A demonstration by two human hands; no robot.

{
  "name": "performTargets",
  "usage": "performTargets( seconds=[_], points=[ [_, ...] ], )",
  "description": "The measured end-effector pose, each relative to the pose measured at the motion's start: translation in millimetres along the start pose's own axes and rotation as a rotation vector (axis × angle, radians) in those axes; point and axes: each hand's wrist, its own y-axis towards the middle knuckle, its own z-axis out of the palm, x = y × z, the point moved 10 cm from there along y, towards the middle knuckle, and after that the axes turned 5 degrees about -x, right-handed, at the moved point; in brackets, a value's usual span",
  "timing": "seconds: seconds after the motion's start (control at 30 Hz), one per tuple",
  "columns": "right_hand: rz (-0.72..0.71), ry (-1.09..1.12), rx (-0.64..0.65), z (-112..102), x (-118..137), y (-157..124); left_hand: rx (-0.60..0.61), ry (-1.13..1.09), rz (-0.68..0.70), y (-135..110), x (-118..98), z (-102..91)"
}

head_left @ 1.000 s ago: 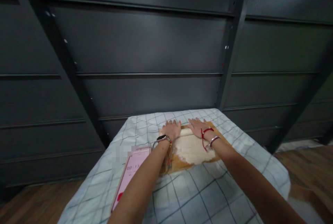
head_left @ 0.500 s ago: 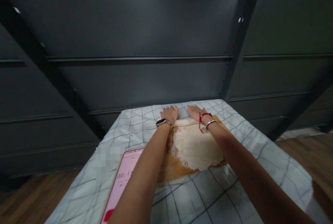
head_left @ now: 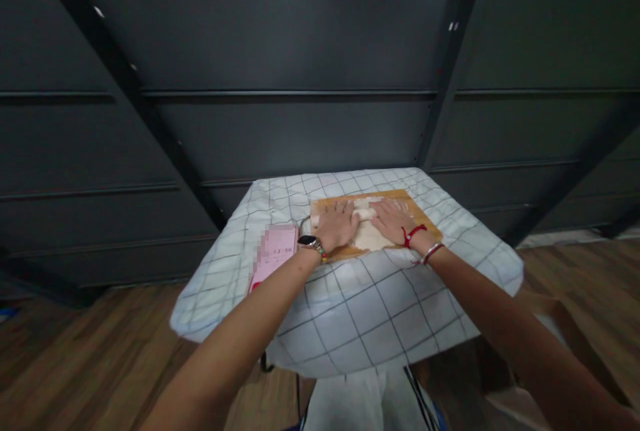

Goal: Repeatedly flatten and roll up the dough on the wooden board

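A flattened sheet of pale dough [head_left: 373, 239] lies on a wooden board [head_left: 327, 204]. Across the dough, between my hands, runs a pale roller-like bar [head_left: 367, 215]; whether it is a rolling pin or a roll of dough I cannot tell. My left hand [head_left: 339, 223] rests palm down at the bar's left end, fingers stretched forward. On the right side, my right hand [head_left: 393, 219] lies flat over the dough and bar with its fingers spread. Both palms hide part of the bar. Neither hand is wrapped round anything.
Left of the board, a pink-screened phone [head_left: 277, 244] shows a running timer. A checked white cloth [head_left: 360, 297] covers the small table. Dark metal panels [head_left: 300, 137] rise behind it. An open cardboard box [head_left: 545, 311] stands on the wooden floor at lower right.
Both hands have come back from the board's far edge toward me, along with the pale bar. The view has moved back, showing the table's front edge and the floor.
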Motion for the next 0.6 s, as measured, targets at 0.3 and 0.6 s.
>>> performTargets(
  seconds=[0.3,0.6],
  points=[
    [-0.081,0.012,0.059,-18,14,-7,0.054,-0.083,0.145,-26,-8,-13.7],
    [-0.334,0.192,0.006,-13,34,35,0.001,0.002,-0.097,27,38,2.2]
  ],
)
